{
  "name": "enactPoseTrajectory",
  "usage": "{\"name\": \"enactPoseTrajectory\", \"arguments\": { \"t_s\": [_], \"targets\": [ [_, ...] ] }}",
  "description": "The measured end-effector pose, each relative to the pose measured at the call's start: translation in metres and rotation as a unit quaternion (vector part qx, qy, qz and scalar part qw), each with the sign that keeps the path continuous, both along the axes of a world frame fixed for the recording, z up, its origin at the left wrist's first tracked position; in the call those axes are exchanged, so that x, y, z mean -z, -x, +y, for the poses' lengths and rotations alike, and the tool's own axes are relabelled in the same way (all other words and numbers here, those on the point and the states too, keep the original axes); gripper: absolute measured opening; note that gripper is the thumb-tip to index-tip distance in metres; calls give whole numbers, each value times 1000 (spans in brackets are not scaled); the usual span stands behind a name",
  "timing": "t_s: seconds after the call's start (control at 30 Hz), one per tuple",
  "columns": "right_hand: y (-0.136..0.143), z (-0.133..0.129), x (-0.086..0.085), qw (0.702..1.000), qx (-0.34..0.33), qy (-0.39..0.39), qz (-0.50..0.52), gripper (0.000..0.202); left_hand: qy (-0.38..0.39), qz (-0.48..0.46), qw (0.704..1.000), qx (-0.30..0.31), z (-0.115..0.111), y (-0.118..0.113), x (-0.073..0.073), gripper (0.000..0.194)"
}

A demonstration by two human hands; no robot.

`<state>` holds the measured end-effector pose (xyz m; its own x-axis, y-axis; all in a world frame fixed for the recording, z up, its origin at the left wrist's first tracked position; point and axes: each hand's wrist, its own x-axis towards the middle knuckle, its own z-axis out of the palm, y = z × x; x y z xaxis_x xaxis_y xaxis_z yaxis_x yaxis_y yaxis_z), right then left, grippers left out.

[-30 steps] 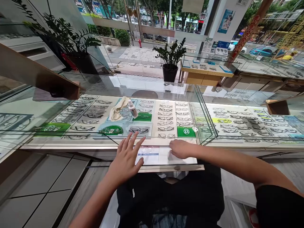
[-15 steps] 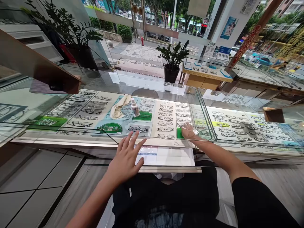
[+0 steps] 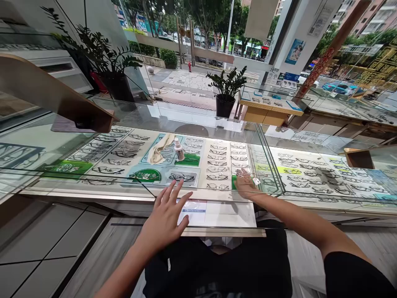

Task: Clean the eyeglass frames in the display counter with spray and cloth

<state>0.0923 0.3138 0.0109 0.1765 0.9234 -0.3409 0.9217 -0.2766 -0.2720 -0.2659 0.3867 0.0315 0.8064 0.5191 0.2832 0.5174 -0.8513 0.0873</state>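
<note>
My left hand (image 3: 167, 211) is spread at the front edge of the glass display counter (image 3: 77, 193), with nothing in it. Just beyond its fingertips a pair of dark-framed glasses (image 3: 181, 177) lies on a pale card. My right hand (image 3: 245, 184) rests near a green card (image 3: 233, 182), its fingers extended and apart, and a small white tag shows beside it. Farther back stand a small white spray bottle (image 3: 179, 150) and, to its left, a crumpled cream cloth (image 3: 160, 149). Rows of glasses (image 3: 216, 163) lie between the bottle and my right hand.
An open drawer with white papers (image 3: 229, 213) juts out below the counter, before my body. A wooden board (image 3: 58, 93) leans over the left side. Beyond the counter stand potted plants (image 3: 225, 105) and a wooden display table (image 3: 263, 116). More glasses (image 3: 316, 171) lie at right.
The view has tilted up slightly, so the counter sits lower in the picture. My right hand has drawn back slightly toward me; my left hand stays spread.
</note>
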Motion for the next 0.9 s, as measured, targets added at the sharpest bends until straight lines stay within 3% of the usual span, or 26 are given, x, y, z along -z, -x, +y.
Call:
{"name": "enactPoseTrajectory", "arguments": {
  "t_s": [0.1, 0.2, 0.27, 0.37, 0.47, 0.57, 0.6, 0.67, 0.9],
  "targets": [
    [21, -22, -12, 999, -24, 34, 5, 70, -1, -2, 1000, 0, 0, 0, 0, 57],
    [46, -53, -48, 985, -121, 86, 87, 74, -2, -5, 1000, -3, 0, 0, 1, 55],
    [61, -72, -87, 975, -151, 84, 138, 73, -4, -4, 1000, -4, 1, 0, 1, 54],
    [67, -88, -159, 974, -161, 52, 151, 74, -7, 2, 1000, -4, 1, 0, 2, 52],
    [46, -82, -230, 986, -140, -35, 80, 75, -7, 6, 1000, -3, 1, 0, 3, 52],
    [8, -60, -275, 977, -176, -117, 25, 70, -3, 3, 1000, 0, 2, 0, 3, 53],
    [-5, -52, -281, 974, -191, -122, 12, 68, -2, 1, 1000, 1, 2, 0, 3, 52],
    [-27, -35, -276, 973, -193, -128, -16, 67, 1, -5, 1000, 2, 2, 0, 4, 51],
    [-60, -2, -183, 988, -115, -46, -97, 66, -1, -8, 1000, 5, 3, 0, 5, 50]
  ]
}}
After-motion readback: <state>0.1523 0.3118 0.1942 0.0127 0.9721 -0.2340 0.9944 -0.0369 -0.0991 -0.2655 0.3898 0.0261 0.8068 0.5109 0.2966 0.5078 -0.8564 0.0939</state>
